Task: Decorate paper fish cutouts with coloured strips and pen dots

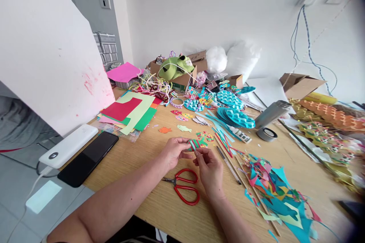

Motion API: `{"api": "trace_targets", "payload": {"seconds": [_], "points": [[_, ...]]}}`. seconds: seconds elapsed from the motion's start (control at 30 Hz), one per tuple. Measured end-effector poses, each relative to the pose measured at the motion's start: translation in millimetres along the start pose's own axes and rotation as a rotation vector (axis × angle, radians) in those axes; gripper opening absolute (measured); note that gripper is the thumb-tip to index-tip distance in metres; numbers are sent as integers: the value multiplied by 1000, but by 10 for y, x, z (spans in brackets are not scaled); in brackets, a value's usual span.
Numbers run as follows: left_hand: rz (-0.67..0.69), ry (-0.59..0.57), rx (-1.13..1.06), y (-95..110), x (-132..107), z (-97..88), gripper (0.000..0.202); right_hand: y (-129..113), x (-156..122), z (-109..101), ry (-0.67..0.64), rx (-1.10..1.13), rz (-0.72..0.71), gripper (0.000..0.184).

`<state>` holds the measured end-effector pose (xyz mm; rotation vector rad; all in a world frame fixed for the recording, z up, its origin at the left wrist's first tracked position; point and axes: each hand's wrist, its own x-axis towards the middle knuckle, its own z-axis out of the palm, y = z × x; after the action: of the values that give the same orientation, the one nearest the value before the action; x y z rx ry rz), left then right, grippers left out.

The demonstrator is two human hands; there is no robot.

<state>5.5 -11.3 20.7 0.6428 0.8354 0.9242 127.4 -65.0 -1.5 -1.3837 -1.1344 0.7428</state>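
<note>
Between my two hands is a small green paper fish [201, 143] with coloured stripes. My left hand [174, 152] pinches its left end, and the fingers of my right hand [210, 167] close on its lower edge. Just below my hands lies a pair of red-handled scissors [186, 186], blades pointing left, touched by neither hand. Beyond the hands are an orange paper fish [165, 130], a pale green paper fish [184, 128] and several small patterned cut-outs. A pen [229, 165] rests to the right of my right hand.
Coloured paper sheets [144, 119] are stacked at the left, near a phone [88, 158] and a white power bank [68, 146]. At right are paper scraps [279, 193], wooden sticks, a glue bottle [239, 134] and a metal flask [273, 114]. Boxes and craft pieces crowd the back.
</note>
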Motion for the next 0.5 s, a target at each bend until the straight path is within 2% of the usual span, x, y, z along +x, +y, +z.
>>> {"api": "trace_targets", "payload": {"seconds": [0.5], "points": [[-34, -20, -46, -13, 27, -9, 16, 4, 5, 2, -13, -57, -33, 36]]}}
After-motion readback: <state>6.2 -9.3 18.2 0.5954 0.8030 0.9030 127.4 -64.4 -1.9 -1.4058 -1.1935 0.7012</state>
